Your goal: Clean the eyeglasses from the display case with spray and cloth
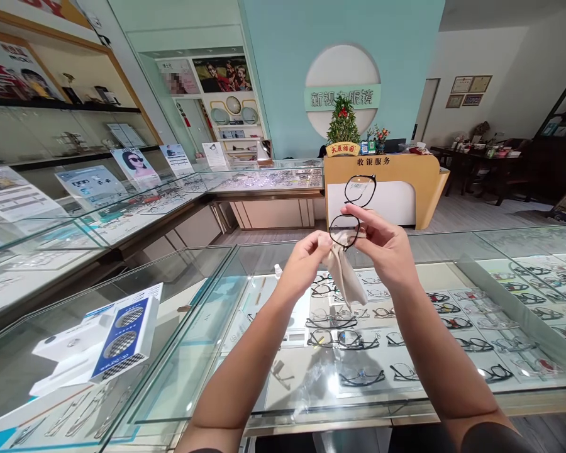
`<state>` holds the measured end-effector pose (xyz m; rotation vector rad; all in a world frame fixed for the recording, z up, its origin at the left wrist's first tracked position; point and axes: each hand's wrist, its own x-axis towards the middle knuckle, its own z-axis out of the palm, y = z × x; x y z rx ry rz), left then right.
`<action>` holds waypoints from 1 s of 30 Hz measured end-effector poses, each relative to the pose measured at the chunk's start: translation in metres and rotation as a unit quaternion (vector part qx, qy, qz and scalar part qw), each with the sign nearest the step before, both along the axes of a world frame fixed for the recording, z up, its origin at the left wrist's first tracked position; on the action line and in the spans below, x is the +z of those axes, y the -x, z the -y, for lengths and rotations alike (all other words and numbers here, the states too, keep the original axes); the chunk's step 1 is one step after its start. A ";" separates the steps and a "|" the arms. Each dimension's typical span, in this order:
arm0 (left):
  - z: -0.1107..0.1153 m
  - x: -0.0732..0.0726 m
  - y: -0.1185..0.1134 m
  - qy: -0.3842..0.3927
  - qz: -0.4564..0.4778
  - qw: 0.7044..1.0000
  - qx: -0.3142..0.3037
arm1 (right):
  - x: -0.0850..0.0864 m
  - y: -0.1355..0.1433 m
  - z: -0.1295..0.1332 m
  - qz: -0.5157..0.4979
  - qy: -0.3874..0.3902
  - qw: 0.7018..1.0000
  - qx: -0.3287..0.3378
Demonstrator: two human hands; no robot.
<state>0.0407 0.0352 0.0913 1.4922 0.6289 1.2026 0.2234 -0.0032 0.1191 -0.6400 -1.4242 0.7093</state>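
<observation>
A pair of black-rimmed eyeglasses [344,229] is held up in front of me, tilted so that one lens is above the other. My right hand [385,248] grips them with thumb and fingers near the middle of the frame. Closed on a pale beige cleaning cloth [346,280], my left hand [305,259] is at the lower lens. The cloth touches that lens and its loose end hangs down over the glass counter. Part of the cloth lies behind the lens, by the right fingertips.
Below my hands is a glass display case [287,412] with several rows of eyeglasses. On the glass at left lies a white and blue box [127,336]. A small white bottle [278,271] stands beyond my left forearm. Across the aisle is a yellow cashier desk [427,189].
</observation>
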 end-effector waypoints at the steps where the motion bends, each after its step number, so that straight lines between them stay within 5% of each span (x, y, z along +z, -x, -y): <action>1: 0.003 0.002 0.000 -0.003 -0.017 1.000 -0.012 | 0.001 -0.001 0.000 -0.005 -0.001 1.000 -0.002; 7: 0.016 0.015 0.014 -0.061 -0.127 0.989 -0.053 | 0.005 -0.011 0.002 0.024 0.020 0.998 0.047; 11: 0.017 0.022 0.031 -0.182 -0.138 0.974 -0.002 | 0.008 -0.021 0.003 0.052 0.053 0.989 0.132; 17: 0.015 0.025 0.038 -0.421 -0.190 0.882 0.091 | 0.007 -0.025 0.001 0.104 0.080 0.966 0.225; 30: 0.009 0.016 0.029 -0.433 -0.167 0.881 0.092 | 0.006 -0.014 0.005 0.108 0.099 0.956 0.254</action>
